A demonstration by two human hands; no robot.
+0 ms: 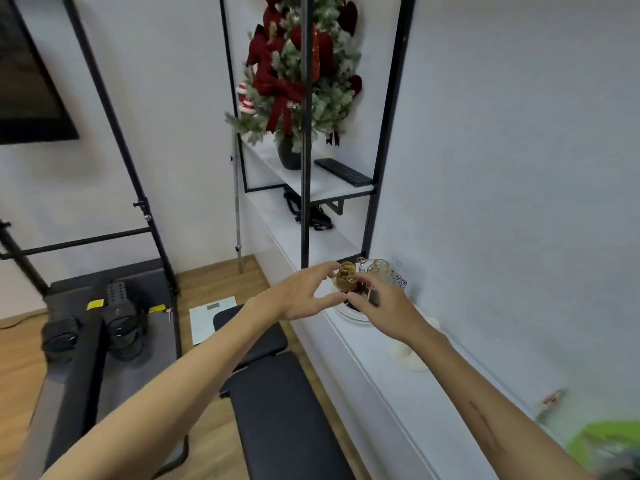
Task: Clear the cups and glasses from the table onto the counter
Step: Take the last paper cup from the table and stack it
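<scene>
Several small glasses stand close together on a white plate (349,315) on the white counter (388,372). An amber glass (346,276) is at the left, a clear glass (380,270) behind it at the right, and a dark brown glass (364,292) in front. My left hand (304,296) reaches in from the left with spread, nearly straight fingers; its index tip and thumb lie at the amber glass's side. My right hand (386,306) comes from the right, its curled fingers pinching the dark brown glass, which they partly hide.
A cream object (412,355) stands on the counter near my right wrist. A black-framed shelf holds a decorated tree (304,74) and a keyboard (344,172). A black bench (277,403) sits along the counter; gym gear lies on the wooden floor to the left.
</scene>
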